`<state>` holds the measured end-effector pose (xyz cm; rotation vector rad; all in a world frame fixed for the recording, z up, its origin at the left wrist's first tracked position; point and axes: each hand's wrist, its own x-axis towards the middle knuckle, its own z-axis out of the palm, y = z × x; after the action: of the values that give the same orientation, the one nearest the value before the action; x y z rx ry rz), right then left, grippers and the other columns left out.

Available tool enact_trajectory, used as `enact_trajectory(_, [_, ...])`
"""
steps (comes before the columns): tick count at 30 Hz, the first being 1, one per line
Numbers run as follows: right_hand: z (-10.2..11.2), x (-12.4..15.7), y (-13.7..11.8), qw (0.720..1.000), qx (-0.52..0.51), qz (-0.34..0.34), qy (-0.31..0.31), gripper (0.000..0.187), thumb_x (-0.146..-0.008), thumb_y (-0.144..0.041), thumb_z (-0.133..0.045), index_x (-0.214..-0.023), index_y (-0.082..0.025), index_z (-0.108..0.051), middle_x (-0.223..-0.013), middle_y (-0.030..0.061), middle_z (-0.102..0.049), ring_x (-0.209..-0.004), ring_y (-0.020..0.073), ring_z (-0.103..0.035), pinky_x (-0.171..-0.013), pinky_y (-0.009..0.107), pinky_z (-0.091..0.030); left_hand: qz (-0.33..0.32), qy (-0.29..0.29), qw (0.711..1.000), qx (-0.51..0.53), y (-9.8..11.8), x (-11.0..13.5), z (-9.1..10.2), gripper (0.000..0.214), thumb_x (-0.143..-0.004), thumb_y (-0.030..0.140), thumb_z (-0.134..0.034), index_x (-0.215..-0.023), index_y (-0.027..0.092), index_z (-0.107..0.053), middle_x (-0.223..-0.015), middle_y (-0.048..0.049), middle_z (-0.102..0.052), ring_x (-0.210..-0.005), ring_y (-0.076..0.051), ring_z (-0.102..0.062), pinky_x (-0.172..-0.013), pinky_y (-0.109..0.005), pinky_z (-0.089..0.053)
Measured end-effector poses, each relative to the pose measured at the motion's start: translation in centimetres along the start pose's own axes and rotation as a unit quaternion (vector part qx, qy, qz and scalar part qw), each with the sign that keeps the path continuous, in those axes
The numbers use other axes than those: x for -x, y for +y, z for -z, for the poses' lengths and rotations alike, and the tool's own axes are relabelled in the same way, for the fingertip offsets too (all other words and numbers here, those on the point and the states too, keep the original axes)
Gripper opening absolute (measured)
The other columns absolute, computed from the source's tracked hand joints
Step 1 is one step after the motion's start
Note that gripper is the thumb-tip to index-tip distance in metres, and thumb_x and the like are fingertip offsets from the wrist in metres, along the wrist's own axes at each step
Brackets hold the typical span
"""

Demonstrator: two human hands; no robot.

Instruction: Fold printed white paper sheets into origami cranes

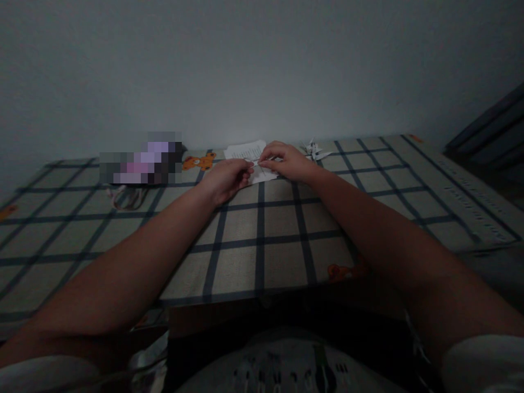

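My left hand (229, 177) and my right hand (289, 161) meet over the far part of the table. Their fingertips pinch a small white piece of paper (255, 162) from both sides. Its exact shape is partly covered by the fingers and too dim to make out. Beneath and behind the hands lie white paper sheets (241, 149) with rows of print. Just beyond my right wrist sits a pointed folded-paper shape (314, 150), white with dark marks, like an origami crane.
A plaid cloth (241, 256) with bear figures covers the table, which stands against a grey wall (262, 71). To the left lies a blurred-out purple and pink object (147, 161) with a pale cord (126, 196) at its front. Dark fabric (491, 131) is at the far right.
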<state>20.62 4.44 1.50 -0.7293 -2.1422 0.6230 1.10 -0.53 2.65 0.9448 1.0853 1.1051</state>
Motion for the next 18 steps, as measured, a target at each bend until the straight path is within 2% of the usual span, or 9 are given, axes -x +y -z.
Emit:
enact_trajectory(5, [-0.01,0.17,-0.47,0.997,-0.037,-0.064,-0.029,0.021,-0.087,-0.031,-0.067,-0.095,-0.013,-0.073,-0.09,0.0054,-0.07,-0.079,0.015,-0.061,-0.077,0.03,-0.05,-0.065,-0.022,0.994,-0.087,-0.73,-0.43,0.56,0.017,-0.081,0.015,-0.067,-0.066,0.013,-0.059,-0.058,0.0017,-0.055,-0.046,-0.004,-0.048,-0.045,-0.014,-0.038])
enact_trajectory(9, [0.03,0.09,-0.73,0.995,-0.048,-0.088,-0.021,0.021,-0.087,-0.03,-0.066,-0.096,-0.013,-0.073,-0.089,0.0054,-0.071,-0.073,0.0128,-0.059,-0.067,0.026,-0.048,-0.11,-0.024,0.986,-0.121,-0.8,-0.42,0.87,0.011,-0.078,0.018,-0.068,-0.071,0.013,-0.063,-0.063,0.0004,-0.06,-0.048,-0.005,-0.051,-0.047,-0.015,-0.04])
enact_trajectory(14, [0.0,0.13,-0.78,0.995,-0.041,-0.096,-0.003,0.018,-0.084,-0.028,-0.07,-0.093,-0.013,-0.074,-0.088,0.0051,-0.07,-0.073,0.0127,-0.059,-0.066,0.025,-0.048,-0.127,-0.016,0.975,-0.181,-0.72,0.1,0.83,0.016,-0.075,0.028,-0.073,-0.075,0.013,-0.068,-0.067,-0.0019,-0.065,-0.055,-0.008,-0.058,-0.054,-0.019,-0.048])
enact_trajectory(18, [-0.34,0.16,-0.8,0.992,-0.068,-0.103,0.008,0.019,-0.083,-0.03,-0.073,-0.092,-0.013,-0.073,-0.083,0.0038,-0.068,-0.072,0.0125,-0.059,-0.065,0.025,-0.049,-0.162,0.004,0.957,-0.241,-0.81,0.31,0.94,0.03,-0.071,0.04,-0.081,-0.079,0.014,-0.069,-0.065,-0.0015,-0.065,-0.055,-0.01,-0.057,-0.052,-0.019,-0.044])
